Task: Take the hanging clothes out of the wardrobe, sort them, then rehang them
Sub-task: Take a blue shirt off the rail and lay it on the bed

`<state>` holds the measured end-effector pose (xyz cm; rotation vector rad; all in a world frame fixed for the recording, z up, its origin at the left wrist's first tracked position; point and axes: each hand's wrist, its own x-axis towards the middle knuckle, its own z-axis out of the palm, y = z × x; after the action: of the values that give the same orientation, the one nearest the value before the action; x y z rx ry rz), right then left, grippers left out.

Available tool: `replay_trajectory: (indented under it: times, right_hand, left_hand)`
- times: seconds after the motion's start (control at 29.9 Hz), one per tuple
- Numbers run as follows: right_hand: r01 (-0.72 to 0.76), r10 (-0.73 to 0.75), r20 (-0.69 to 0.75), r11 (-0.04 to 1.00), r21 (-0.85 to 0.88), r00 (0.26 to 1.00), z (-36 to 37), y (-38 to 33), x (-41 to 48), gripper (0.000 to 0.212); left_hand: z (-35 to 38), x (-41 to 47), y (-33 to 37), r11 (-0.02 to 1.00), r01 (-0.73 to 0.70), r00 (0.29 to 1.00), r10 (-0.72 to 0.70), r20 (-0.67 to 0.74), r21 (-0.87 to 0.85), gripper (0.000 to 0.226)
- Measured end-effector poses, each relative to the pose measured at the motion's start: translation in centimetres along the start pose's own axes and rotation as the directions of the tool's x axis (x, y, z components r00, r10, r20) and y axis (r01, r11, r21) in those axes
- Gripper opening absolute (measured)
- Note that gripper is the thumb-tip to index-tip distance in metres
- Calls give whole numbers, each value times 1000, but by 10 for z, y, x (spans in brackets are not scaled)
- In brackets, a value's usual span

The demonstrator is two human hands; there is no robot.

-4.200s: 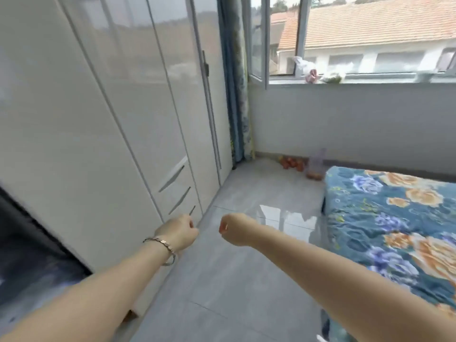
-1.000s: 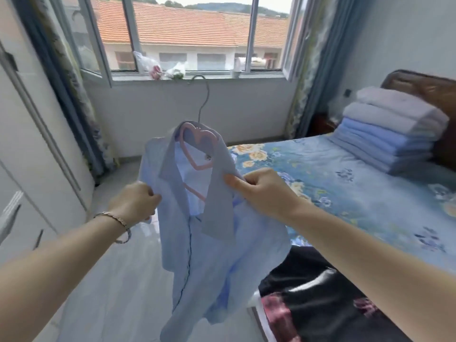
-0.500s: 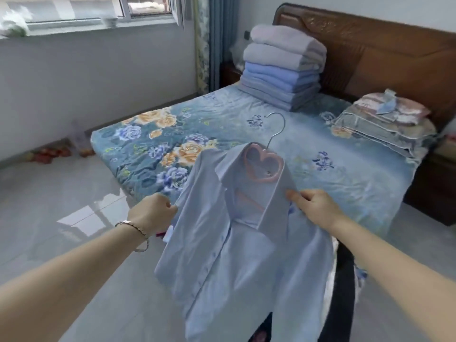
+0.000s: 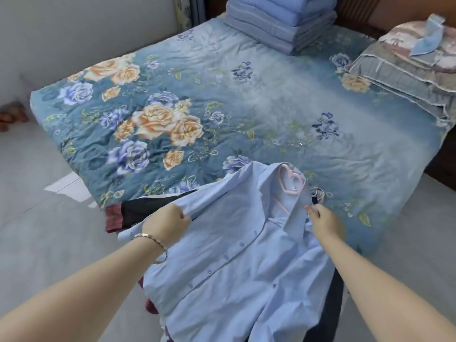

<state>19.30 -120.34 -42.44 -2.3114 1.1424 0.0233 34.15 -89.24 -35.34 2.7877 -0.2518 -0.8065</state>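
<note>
Light-blue button-front shirt [image 4: 222,255] is spread front-up over the near edge of the bed [image 4: 246,99], lower part hanging off toward the floor [image 4: 49,243]. It is on a pink heart-shaped hanger [image 4: 292,180], w/ the heart showing in the open collar. Left hand [image 4: 167,224], bracelet [image 4: 150,239] on the wrist, has its fingers [image 4: 183,215] curled round the shirt's shoulder edge, gripping the fabric. Right hand [image 4: 325,224] pinches the cloth by the collar, just below the hanger; what lies under its fingertips is blurred. Under the shirt is a dark garment [image 4: 138,209] w/ a red plaid cuff, poking out on the left. Bed has a blue floral cover. At the far end are a stack of folded blue blankets [image 4: 283,28] and, to the right, pillows [image 4: 407,70], well apart from the shirt.
</note>
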Motion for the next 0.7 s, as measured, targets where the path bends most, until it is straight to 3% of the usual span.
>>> replay_trajectory:
  times: [0.07, 0.2, 0.3, 0.4, 0.57, 0.7]
  right_hand:
    - [-22, 14, -70, 994, -109, 997, 11, 9, 23, 20]
    - [-116, 85, -138, 966, -232, 987, 25, 9, 50, 45]
    - [-53, 53, -11, 940, -336, 999, 36, -15, 52, 46]
    - [138, -16, 257, 873, -467, 966, 50, -59, 42, 39]
    - [475, -141, 693, 821, -317, 707, 80, -183, -16, 33]
    - [763, -294, 833, 610, -214, 469, 95, -302, -105, 27]
  left_hand:
    - [12, 15, 5, 1000, 23, 1000, -23, 13, 5, 30]
    - [22, 35, 5, 997, 77, 997, -76, 13, -12, 29]
    - [18, 37, -3, 995, 89, 996, -88, 15, -47, 30]
    - [6, 30, -20, 988, 127, 992, -128, -2, -85, 27]
    - [-32, 1, -75, 978, 195, 976, -201, -84, -78, 23]
    - [-72, -43, -148, 957, 258, 959, -271, -86, -130, 24]
